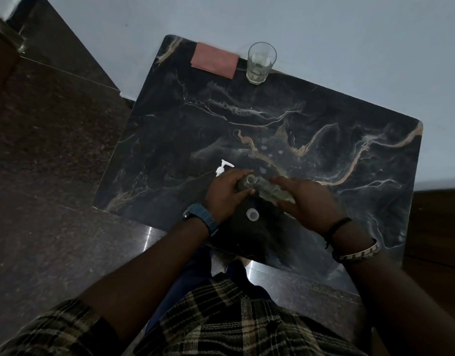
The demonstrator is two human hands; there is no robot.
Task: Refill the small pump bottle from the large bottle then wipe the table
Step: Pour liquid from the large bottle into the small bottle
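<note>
Just below the middle of the dark marble table (pixel 285 129), the small pump bottle (pixel 245 183) and the large bottle (pixel 274 194) meet mouth to mouth, the large one tilted on its side with its neck pointing toward 9 o'clock into the small one's open rim. Both are clear plastic and dim in the low light. The left hand (pixel 225 196) wraps around the small bottle; the right hand (pixel 307 201) grips the large bottle's crumpled body. The white pump head (pixel 223 167) lies on the slab at 10 o'clock from the bottles, just beside the left fingers. A round white cap (pixel 252 214) rests at 6 o'clock, close to the near edge, between the wrists. Pale droplets (pixel 266 160) dot the stone at 12 o'clock. Beyond them the veined, glossy top stays open out to its rounded corners. At the far edge against the pale wall, a folded pink cloth (pixel 214 60) lies flat, and just beside it, at its 3 o'clock, a clear drinking glass (pixel 260 63) stands upright.
</note>
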